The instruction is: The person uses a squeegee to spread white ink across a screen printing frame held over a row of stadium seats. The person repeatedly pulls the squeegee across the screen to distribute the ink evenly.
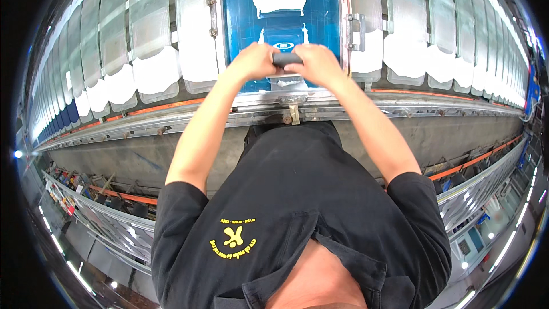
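Both of my hands, left (257,60) and right (314,63), grip a dark squeegee (286,59) from either end, over the lower part of a blue printing screen (243,6) in a metal frame (346,3). A patch of white ink (279,3) lies on the screen above my hands, with thinner white streaks lower down around a small light oval marking (284,46).
Long rows of pallets (147,17) with white pieces (400,57) on them run to both sides along a metal rail (383,106) with orange strips. A concrete floor (377,129) shows below, and another rail line (114,209) runs behind me.
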### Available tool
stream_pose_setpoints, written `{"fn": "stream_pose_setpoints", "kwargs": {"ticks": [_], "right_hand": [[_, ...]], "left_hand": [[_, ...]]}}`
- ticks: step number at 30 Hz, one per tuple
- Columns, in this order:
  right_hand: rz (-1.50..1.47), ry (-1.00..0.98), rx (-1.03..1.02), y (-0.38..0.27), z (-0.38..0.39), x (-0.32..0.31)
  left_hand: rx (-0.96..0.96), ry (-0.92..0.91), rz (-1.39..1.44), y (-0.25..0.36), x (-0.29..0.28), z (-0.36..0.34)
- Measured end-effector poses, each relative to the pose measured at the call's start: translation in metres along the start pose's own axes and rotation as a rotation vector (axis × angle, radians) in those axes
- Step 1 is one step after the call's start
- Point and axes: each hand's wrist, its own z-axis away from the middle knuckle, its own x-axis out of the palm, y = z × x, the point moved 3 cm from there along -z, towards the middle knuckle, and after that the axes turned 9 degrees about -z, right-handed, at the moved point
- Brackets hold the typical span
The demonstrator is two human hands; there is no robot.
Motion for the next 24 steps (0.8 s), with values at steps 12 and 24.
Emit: {"fn": "stream_pose_setpoints", "kwargs": {"ticks": [12, 24], "right_hand": [[0.051, 0.285, -0.153, 0.0, 0.021, 0.021], [-0.237, 0.947, 0.383, 0.176, 0.01, -0.069]], "left_hand": [[0.021, 0.213, -0.058, 0.005, 0.018, 0.013], [0.012, 0.181, -0.019, 0.022, -0.045, -0.018]]}}
